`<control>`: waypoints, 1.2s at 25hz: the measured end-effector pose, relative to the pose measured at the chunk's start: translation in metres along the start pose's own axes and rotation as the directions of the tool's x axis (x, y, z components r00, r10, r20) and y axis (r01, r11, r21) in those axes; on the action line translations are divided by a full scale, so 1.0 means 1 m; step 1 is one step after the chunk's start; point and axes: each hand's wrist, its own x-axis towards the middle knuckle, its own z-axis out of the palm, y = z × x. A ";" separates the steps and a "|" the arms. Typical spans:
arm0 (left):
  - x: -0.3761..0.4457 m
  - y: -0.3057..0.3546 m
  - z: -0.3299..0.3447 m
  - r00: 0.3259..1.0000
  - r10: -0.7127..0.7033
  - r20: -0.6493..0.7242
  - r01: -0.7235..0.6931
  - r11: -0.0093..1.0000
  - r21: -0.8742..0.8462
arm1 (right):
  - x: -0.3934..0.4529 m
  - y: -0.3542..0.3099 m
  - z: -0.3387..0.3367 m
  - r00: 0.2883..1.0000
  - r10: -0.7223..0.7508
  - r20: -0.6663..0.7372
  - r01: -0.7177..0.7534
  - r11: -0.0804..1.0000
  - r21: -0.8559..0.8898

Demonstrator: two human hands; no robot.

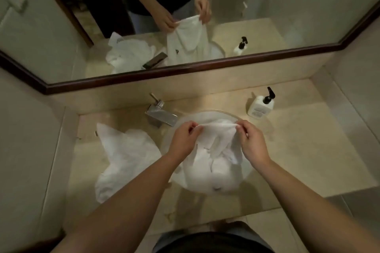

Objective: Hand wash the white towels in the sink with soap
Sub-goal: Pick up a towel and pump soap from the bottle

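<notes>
- Left of the sink, a second white towel lies crumpled on the stone counter, apart from the basin and to all appearance dry; by my reading it has not had its turn.
- Behind the sink's left rim stands the tap, its spout reaching toward the basin; no water can be seen running from it.
- Over the sink, the left hand pinches one top corner of the towel between thumb and curled fingers.
- That towel hangs from its stretched upper edge down into the bowl, its lower part draped over the sink's near rim toward the person.
- Also over the sink, the right hand pinches the other top corner in the same way, so the edge is pulled taut between the two hands.
- Right of the sink and behind it, the soap bottle stands upright on the counter, untouched by either hand.
- Judging from this, the wash is at an early stage: no suds or pooled water show, so wetting, soaping, scrubbing and rinsing both towels seem left to do.
</notes>
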 end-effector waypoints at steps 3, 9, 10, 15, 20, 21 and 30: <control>0.005 -0.018 0.016 0.985 -0.167 0.042 0.164 0.985 0.057 | 0.008 0.029 0.015 0.989 0.019 0.147 0.020 0.966 -0.258; 0.014 -0.044 0.050 0.935 -0.354 -0.037 0.356 0.932 0.066 | 0.042 0.054 0.040 0.879 0.205 0.431 -0.063 0.945 -0.320; 0.019 -0.046 0.054 0.925 -0.377 -0.054 0.379 0.924 0.055 | 0.051 0.057 0.045 0.866 0.225 0.447 -0.073 0.941 -0.331; 0.045 -0.059 0.064 0.894 -0.436 -0.103 0.439 0.898 0.015 | 0.079 0.062 0.068 0.840 0.266 0.473 -0.144 0.950 -0.278; 0.058 -0.052 0.055 0.916 -0.389 -0.096 0.395 0.917 0.053 | 0.085 0.054 0.072 0.832 0.308 0.461 -0.252 0.951 -0.182; 0.054 -0.051 0.053 0.922 -0.385 -0.049 0.388 0.916 0.100 | 0.082 0.053 0.069 0.810 0.328 0.485 -0.266 0.944 -0.195; 0.015 -0.064 0.033 0.955 -0.285 0.085 0.249 0.922 0.298 | 0.026 0.034 0.047 0.894 0.272 0.357 -0.146 0.928 -0.343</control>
